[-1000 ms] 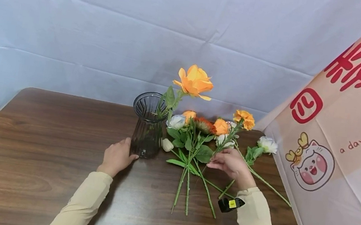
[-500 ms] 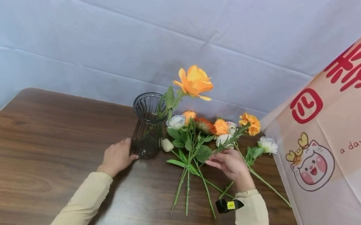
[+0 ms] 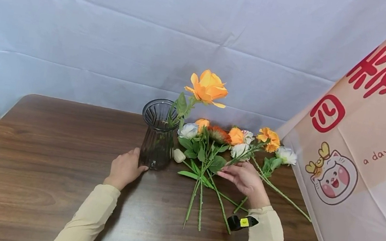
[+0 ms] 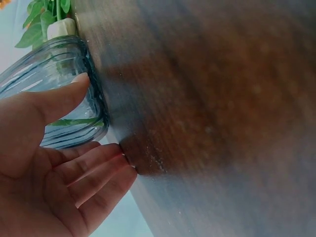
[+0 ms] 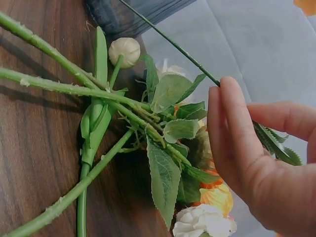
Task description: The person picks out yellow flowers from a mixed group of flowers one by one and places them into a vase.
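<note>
A dark glass vase [image 3: 157,148] stands upright on the table, one large orange flower [image 3: 207,88] leaning out of its mouth to the right. My left hand [image 3: 126,168] holds the vase's base from the left; the left wrist view shows the thumb on the glass [image 4: 74,126] and the fingers around its far side. My right hand [image 3: 245,180] pinches the thin stem [image 5: 182,52] of an orange ruffled flower [image 3: 268,139], whose head points right. Beside that hand lies a pile of flowers, with a dark orange bloom [image 3: 218,134] and a white tulip [image 3: 179,155].
A white flower [image 3: 286,155] with a long stem lies at the table's right edge. Several green stems [image 3: 200,207] cross toward the front of the wooden table [image 3: 46,150]. A pale cloth [image 3: 134,39] hangs behind, and a printed banner [image 3: 374,160] stands on the right.
The orange ruffled flower in my right hand has tilted down and to the right, while that hand shifted slightly left. My left hand and the vase have stayed in place.
</note>
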### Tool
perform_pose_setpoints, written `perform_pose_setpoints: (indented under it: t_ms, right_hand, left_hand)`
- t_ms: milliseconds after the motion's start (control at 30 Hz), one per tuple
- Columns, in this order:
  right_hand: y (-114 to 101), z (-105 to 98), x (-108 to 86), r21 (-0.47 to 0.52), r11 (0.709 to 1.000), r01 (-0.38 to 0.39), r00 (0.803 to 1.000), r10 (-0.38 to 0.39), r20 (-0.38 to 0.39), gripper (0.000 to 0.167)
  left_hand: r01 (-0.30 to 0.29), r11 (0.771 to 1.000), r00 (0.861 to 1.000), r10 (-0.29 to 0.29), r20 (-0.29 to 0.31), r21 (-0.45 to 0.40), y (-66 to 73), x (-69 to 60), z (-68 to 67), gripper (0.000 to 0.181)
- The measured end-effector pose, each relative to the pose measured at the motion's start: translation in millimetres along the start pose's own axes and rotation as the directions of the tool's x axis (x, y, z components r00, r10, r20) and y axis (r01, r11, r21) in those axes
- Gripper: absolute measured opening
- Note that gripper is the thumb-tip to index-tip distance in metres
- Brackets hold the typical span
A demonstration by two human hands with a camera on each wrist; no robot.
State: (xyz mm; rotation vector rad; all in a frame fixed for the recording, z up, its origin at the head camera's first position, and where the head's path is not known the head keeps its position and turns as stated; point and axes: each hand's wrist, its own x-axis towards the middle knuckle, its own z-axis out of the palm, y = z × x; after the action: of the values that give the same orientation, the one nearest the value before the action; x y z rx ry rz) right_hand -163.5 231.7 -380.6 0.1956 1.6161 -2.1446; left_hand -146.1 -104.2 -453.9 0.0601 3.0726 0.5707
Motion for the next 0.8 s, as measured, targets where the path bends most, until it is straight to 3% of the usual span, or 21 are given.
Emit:
perform_pose_setpoints:
  t_ms: [800]
  right_hand:
    - [-0.9,4.0,-1.2,0.118,0.993,0.004,1.0,-0.004,-0.002,0.027]
  left_hand:
    - [0.003,1.0,1.0,-0.003,0.0,-0.011,-0.6,0.0,0.3,0.059]
